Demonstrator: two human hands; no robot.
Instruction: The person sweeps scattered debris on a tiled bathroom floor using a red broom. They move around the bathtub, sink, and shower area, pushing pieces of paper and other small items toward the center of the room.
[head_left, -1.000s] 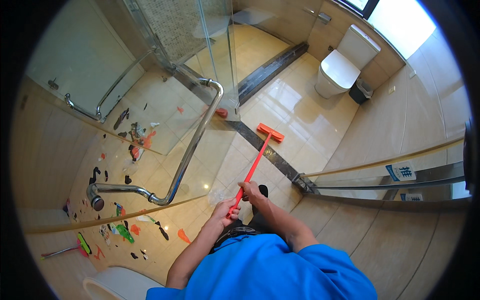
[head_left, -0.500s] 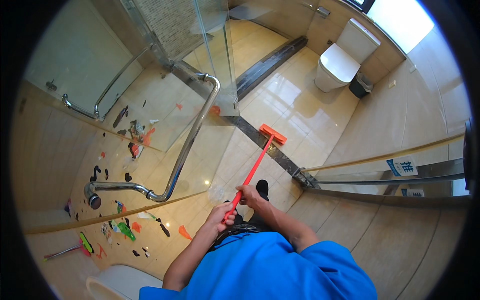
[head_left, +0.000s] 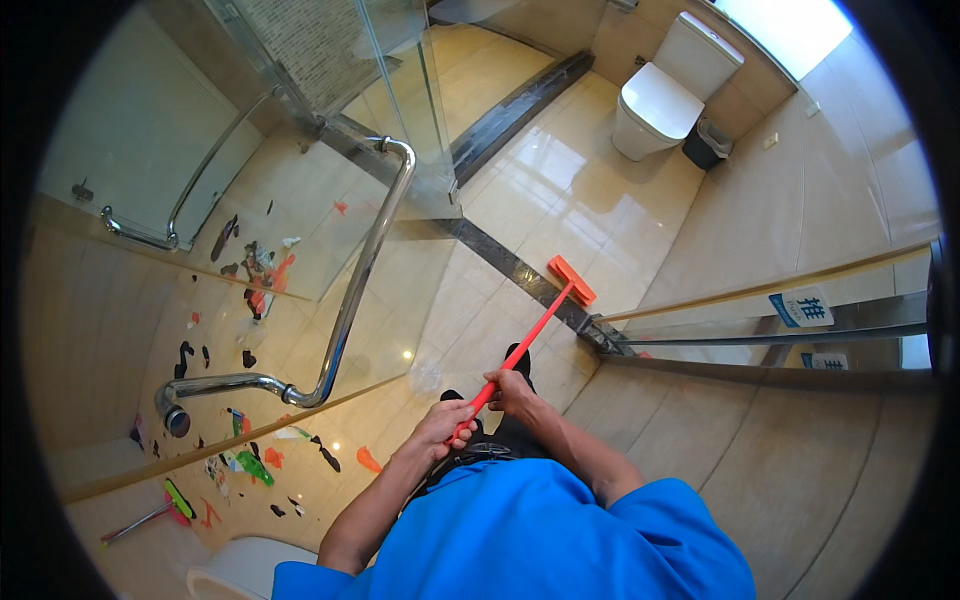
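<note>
Squeegee, red-handled, has slid slightly rightward along the dark floor strip at frame centre; left hand and right hand fingers stay wrapped tight round its handle, so the pushing stroke seems ongoing.

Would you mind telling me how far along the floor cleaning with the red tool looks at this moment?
Done: the tan floor tiles near the toilet look glossy and free of debris. In hand: the left hand and right hand both grip the red handle, whose orange head rests by the dark threshold strip. Left: coloured scraps show in the glass door.
</note>
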